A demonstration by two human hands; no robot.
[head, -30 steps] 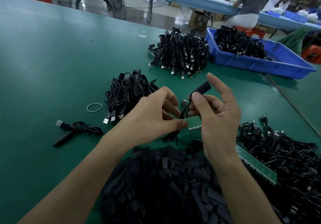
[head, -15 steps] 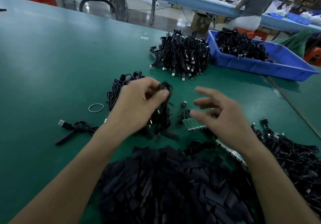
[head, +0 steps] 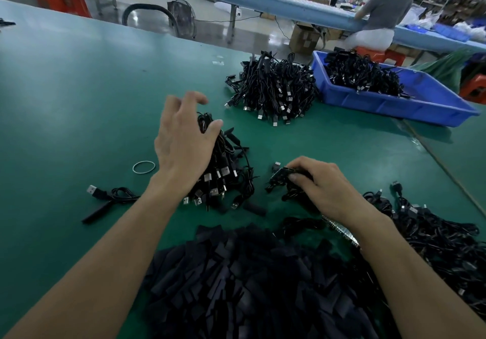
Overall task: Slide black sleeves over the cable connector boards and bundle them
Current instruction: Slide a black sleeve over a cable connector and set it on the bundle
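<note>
My left hand hovers with spread, relaxed fingers over a small pile of sleeved black cables on the green table. My right hand is curled over a green connector board with its coiled cable, fingers gripping it against the table. A big heap of loose black sleeves lies nearest me. A tangle of unsleeved cables sits at the right, with a strip of green boards partly hidden under my right forearm.
A large bundle of cables lies further back, beside a blue bin of more cables. A rubber band and one sleeved cable lie to the left. A person sits at another table behind.
My left hand dropped the sleeved cable onto the small pile and lifted away open. My right hand moved down and closed on the board and cable on the table.
</note>
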